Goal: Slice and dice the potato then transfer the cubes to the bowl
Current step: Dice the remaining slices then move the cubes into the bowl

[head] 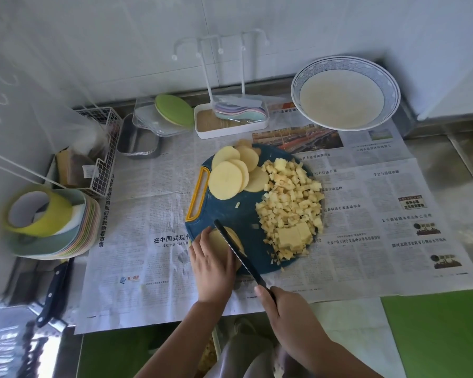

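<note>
A blue cutting board with a yellow handle lies on newspaper. Round potato slices are stacked at its far left. A heap of potato cubes covers its right side. At the near edge my left hand presses down on a stack of potato slices. My right hand grips the handle of a black knife, whose blade rests across that stack. The white bowl with a blue-patterned rim stands at the back right and holds no potato.
A second knife lies at the left counter edge near stacked plates with tape rolls. A wire basket, a metal tin, a clear container with a green lid and a white rack tray line the back.
</note>
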{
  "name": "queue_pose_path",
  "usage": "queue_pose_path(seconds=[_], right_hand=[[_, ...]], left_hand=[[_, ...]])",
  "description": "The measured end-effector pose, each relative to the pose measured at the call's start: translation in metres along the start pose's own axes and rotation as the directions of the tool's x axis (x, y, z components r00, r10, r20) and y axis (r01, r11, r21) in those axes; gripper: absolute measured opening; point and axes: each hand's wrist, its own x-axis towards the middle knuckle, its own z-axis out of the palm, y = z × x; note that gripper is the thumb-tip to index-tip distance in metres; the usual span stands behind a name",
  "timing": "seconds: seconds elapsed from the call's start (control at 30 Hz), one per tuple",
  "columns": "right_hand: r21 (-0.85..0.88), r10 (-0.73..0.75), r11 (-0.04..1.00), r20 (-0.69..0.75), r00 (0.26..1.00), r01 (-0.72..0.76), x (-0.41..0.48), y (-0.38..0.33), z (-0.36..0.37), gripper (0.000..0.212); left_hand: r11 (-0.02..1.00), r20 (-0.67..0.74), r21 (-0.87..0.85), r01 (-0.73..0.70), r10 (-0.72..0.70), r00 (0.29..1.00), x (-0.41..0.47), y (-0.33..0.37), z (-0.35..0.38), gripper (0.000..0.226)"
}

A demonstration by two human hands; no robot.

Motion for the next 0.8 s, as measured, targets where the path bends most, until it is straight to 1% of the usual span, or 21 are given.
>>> queue_pose_path(seconds=[0.13,0.27,0.33,0.47,0.57,0.7,0.8], right_hand=[[0.03,0.046,0.998,0.045,0.998,-0.047,0.004,-0.002,-0.009,0.052],[-0.013,0.064,0.998,0.08,0.995,-0.063,0.009,-0.003,-0.011,0.055],[-0.035,0.067,0.997,0.077,0.995,-0.064,0.014,-0.007,-0.01,0.059],[-0.01,0.096,0.995,0.047,0.994,-0.095,0.033,-0.009,0.002,0.065],[0.049,0.102,0.993,0.039,0.994,-0.104,0.041,-0.006,0.005,0.061],[0.197,0.119,0.972,0.066,0.991,-0.13,0.046,-0.001,-0.005,0.06],[0.297,0.122,0.944,0.08,0.989,-0.14,0.047,0.005,-0.006,0.059]], left_hand=[[1.0,0.013,0.021,-0.003,0.002,1.0,0.001,0.0,0.0,0.059],[0.998,0.017,0.056,-0.021,0.02,1.0,0.002,-0.002,0.002,0.058],[0.998,0.014,0.065,-0.022,0.021,1.0,0.002,-0.002,0.003,0.058],[0.994,0.013,0.104,-0.023,0.022,1.0,0.002,-0.003,0.005,0.06],[0.995,0.005,0.1,-0.016,0.015,1.0,0.001,-0.003,0.006,0.061],[0.998,-0.032,0.054,-0.018,0.019,0.999,0.002,-0.003,0.006,0.05],[0.999,-0.034,0.045,-0.004,0.006,0.999,0.002,-0.002,0.007,0.05]])
